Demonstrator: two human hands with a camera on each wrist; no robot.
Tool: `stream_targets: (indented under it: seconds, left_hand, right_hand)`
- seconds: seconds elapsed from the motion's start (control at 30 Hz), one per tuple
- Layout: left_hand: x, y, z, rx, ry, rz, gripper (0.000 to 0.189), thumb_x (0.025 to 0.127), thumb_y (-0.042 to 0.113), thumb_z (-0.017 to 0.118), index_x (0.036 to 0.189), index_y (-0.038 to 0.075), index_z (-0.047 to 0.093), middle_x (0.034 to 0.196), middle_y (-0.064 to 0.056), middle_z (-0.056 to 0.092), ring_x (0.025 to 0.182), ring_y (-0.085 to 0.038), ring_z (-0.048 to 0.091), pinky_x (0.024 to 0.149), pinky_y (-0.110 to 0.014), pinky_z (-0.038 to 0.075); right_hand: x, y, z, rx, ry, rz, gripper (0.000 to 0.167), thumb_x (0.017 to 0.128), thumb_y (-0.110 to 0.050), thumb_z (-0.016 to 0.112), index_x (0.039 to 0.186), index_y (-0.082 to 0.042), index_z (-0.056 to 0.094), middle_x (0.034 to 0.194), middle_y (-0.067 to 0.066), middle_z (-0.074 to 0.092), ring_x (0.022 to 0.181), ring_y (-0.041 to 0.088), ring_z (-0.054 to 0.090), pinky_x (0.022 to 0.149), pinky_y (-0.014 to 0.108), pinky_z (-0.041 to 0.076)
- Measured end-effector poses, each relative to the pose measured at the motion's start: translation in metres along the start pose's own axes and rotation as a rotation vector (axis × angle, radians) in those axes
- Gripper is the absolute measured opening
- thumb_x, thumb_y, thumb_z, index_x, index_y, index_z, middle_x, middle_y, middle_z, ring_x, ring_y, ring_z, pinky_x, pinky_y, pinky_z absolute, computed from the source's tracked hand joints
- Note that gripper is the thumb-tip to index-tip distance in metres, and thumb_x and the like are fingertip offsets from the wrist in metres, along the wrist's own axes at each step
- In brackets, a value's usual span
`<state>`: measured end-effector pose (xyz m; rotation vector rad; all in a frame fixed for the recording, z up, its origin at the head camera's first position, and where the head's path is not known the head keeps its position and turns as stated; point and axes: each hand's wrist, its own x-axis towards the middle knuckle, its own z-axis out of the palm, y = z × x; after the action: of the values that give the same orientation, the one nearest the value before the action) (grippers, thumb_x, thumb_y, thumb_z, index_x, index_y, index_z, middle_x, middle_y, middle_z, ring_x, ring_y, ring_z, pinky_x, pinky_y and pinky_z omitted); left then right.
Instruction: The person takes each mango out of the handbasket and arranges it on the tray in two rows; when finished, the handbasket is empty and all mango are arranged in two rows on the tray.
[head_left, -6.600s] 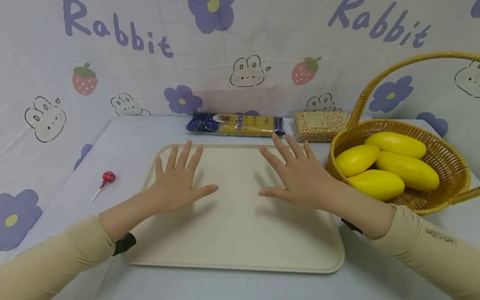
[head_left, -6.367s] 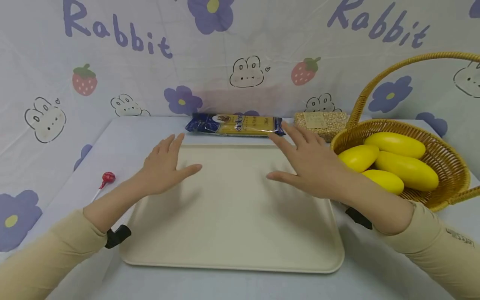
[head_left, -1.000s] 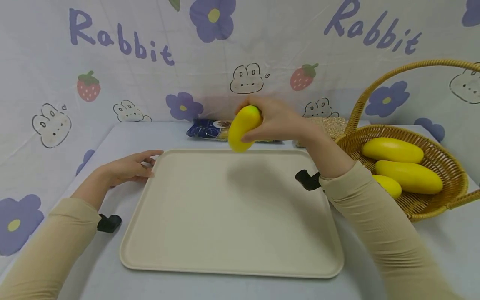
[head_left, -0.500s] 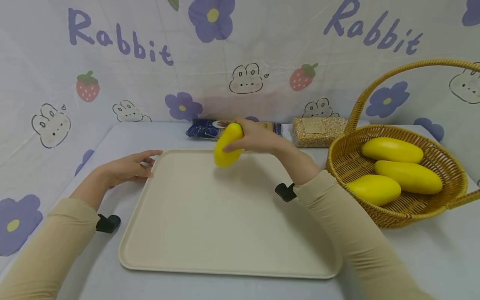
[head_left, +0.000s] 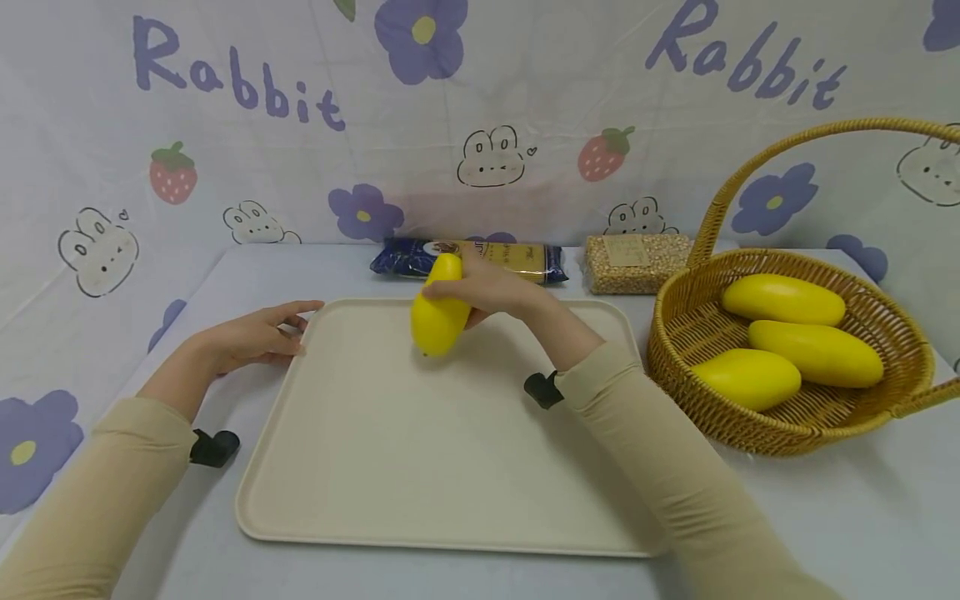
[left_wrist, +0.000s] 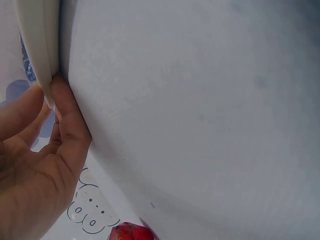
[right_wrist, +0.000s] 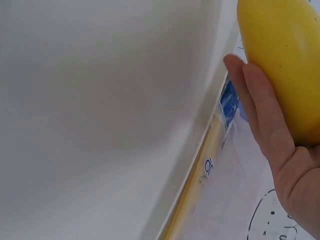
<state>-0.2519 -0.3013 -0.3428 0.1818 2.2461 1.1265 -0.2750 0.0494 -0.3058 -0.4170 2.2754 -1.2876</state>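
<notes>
My right hand (head_left: pixel 491 287) holds a yellow mango (head_left: pixel 437 323) above the far middle part of the beige tray (head_left: pixel 450 467). The thumb lies on the mango's near side, and the fruit stands tilted, narrow end up. In the right wrist view, fingers (right_wrist: pixel 267 105) support the mango (right_wrist: pixel 285 55) from one side. At the tray's far left corner, my left hand (head_left: pixel 251 337) pinches the rim. The left wrist view shows the thumb on one side of the rim (left_wrist: pixel 42 45) and fingers on the other.
A wicker basket (head_left: pixel 750 421) with a tall handle holds three mangoes (head_left: pixel 783 300) at the right. Behind the tray lie a blue and yellow pasta packet (head_left: pixel 525 260) and a bag of grains (head_left: pixel 637 265). A red lollipop (left_wrist: pixel 131 232) peeks into the left wrist view.
Both hands were spread over the tray at first. The left hand took hold of the rim; the right took a mango from the basket, then carried it left, lower and nearer over the tray.
</notes>
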Motion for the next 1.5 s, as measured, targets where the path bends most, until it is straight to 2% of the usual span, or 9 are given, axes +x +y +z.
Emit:
stream_targets:
  seconds: [0.1, 0.27, 0.47, 0.57, 0.9, 1.17, 1.5]
  left_hand:
    - [0.0, 0.0, 0.0, 0.001, 0.001, 0.0, 0.08, 0.095, 0.008, 0.058, 0.16, 0.021, 0.013, 0.145, -0.016, 0.024, 0.111, -0.018, 0.046, 0.091, -0.024, 0.046]
    - [0.0, -0.001, 0.0, 0.003, -0.003, 0.005, 0.08, 0.095, 0.008, 0.057, 0.16, 0.02, 0.013, 0.145, -0.016, 0.024, 0.111, -0.018, 0.045, 0.092, -0.024, 0.046]
    - [0.001, -0.001, -0.001, -0.006, -0.008, 0.006, 0.081, 0.095, 0.007, 0.057, 0.16, 0.02, 0.012, 0.144, -0.016, 0.024, 0.11, -0.017, 0.046, 0.09, -0.023, 0.046]
    - [0.001, -0.001, -0.001, -0.004, -0.008, 0.004, 0.08, 0.095, 0.007, 0.056, 0.16, 0.02, 0.012, 0.144, -0.016, 0.024, 0.109, -0.017, 0.045, 0.09, -0.023, 0.046]
    - [0.001, -0.003, -0.001, 0.023, -0.004, 0.011, 0.077, 0.097, 0.009, 0.054, 0.16, 0.02, 0.011, 0.145, -0.016, 0.023, 0.111, -0.018, 0.043, 0.092, -0.024, 0.046]
    - [0.001, -0.002, 0.0, 0.021, -0.004, 0.014, 0.077, 0.097, 0.009, 0.054, 0.16, 0.02, 0.012, 0.144, -0.015, 0.024, 0.108, -0.017, 0.044, 0.09, -0.023, 0.046]
    - [0.0, 0.0, 0.0, 0.019, -0.003, 0.008, 0.076, 0.097, 0.007, 0.053, 0.16, 0.02, 0.012, 0.142, -0.015, 0.024, 0.108, -0.017, 0.045, 0.09, -0.023, 0.046]
  right_hand:
    - [0.002, -0.001, 0.005, 0.014, -0.004, 0.034, 0.088, 0.09, -0.042, 0.066, 0.152, -0.016, 0.01, 0.125, 0.015, 0.051, 0.101, 0.029, 0.065, 0.083, 0.045, 0.059]
    - [0.007, 0.001, 0.011, 0.014, -0.021, 0.039, 0.078, 0.091, -0.045, 0.064, 0.147, -0.015, 0.019, 0.125, 0.014, 0.05, 0.101, 0.028, 0.064, 0.077, 0.042, 0.061]
    - [0.012, 0.005, 0.017, -0.072, -0.011, 0.017, 0.064, 0.091, -0.051, 0.062, 0.137, -0.014, 0.037, 0.118, 0.012, 0.053, 0.096, 0.027, 0.064, 0.071, 0.037, 0.061]
    - [0.014, 0.005, 0.019, -0.104, -0.018, 0.017, 0.06, 0.091, -0.053, 0.061, 0.133, -0.014, 0.041, 0.117, 0.013, 0.054, 0.094, 0.027, 0.064, 0.069, 0.036, 0.061]
    - [0.015, 0.005, 0.022, -0.174, -0.04, 0.062, 0.074, 0.089, -0.06, 0.061, 0.144, -0.02, 0.03, 0.127, 0.011, 0.051, 0.085, 0.021, 0.06, 0.065, 0.029, 0.057]
    - [0.014, 0.005, 0.026, -0.195, -0.037, 0.051, 0.076, 0.091, -0.059, 0.057, 0.151, -0.024, 0.027, 0.134, 0.012, 0.047, 0.075, 0.02, 0.054, 0.06, 0.027, 0.052]
    - [0.013, 0.003, 0.028, -0.206, -0.046, 0.059, 0.075, 0.093, -0.059, 0.056, 0.153, -0.025, 0.026, 0.133, 0.013, 0.049, 0.064, 0.019, 0.055, 0.061, 0.029, 0.055]
